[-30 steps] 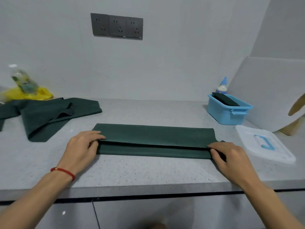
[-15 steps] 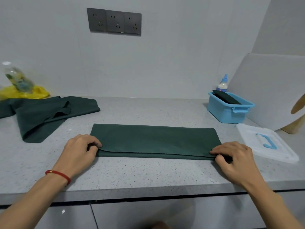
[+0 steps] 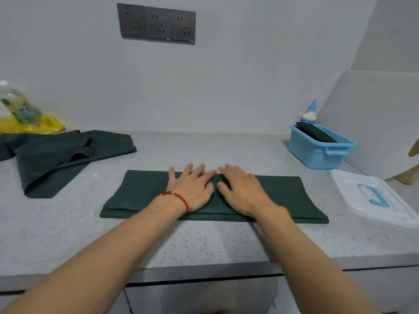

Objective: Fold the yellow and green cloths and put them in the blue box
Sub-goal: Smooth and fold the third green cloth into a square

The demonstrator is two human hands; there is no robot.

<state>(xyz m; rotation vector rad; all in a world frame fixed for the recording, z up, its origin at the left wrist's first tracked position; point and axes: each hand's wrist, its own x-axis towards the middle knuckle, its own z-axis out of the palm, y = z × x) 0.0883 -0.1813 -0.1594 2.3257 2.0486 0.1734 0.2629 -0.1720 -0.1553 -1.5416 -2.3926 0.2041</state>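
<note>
Folded green cloth (image 3: 136, 196): long flat strip, lying across the counter (image 3: 204, 243) near its front edge.
Left hand (image 3: 192, 186): palm down on the middle of the strip, fingers straight and spread; red bracelet (image 3: 179, 198) at the wrist.
Right hand (image 3: 240, 189): flat beside the left, fingers straight, close together.
Blue box (image 3: 317, 152): back right, a dark folded cloth (image 3: 317, 134) inside.
Clear lid (image 3: 374, 198): flat, just in front of the box.
Loose green cloth (image 3: 56, 157): back left, rumpled.
Yellow cloth (image 3: 29, 128): far left by the wall, under a bottle (image 3: 20, 107).
</note>
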